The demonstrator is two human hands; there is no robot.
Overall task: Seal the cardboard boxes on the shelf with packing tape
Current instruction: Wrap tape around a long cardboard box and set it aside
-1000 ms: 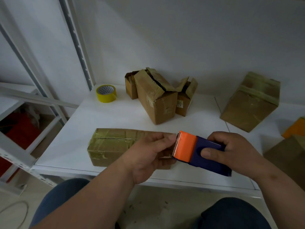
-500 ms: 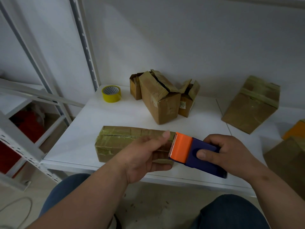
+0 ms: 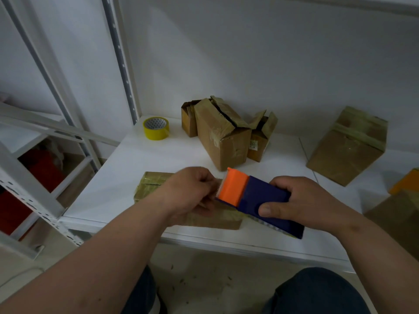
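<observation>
A: While both hands work at the shelf's front edge, how many boxes do you count?

B: Taking the tape dispenser (image 3: 254, 198) as the mark: one long taped box (image 3: 149, 185) lies flat right under it on the white shelf (image 3: 108, 191). Behind it stands a cluster of three boxes (image 3: 223, 137) with loose flaps. Off to its right lies one taped box (image 3: 347, 146), and past that, at the frame edge, part of another brown box (image 3: 394, 216) and an orange thing I cannot identify.

A: And tape?

B: One yellow roll (image 3: 156, 128), behind and left of the dispenser.

A: The grip?

B: The right hand (image 3: 299, 202) is wrapped around the dispenser's blue body, thumb on its side. The left hand (image 3: 192, 191) has its fingers curled at the orange toothed end; whether they pinch tape I cannot tell.

A: Any writing?

B: A small label on the cluster's right box, too blurred to read.
</observation>
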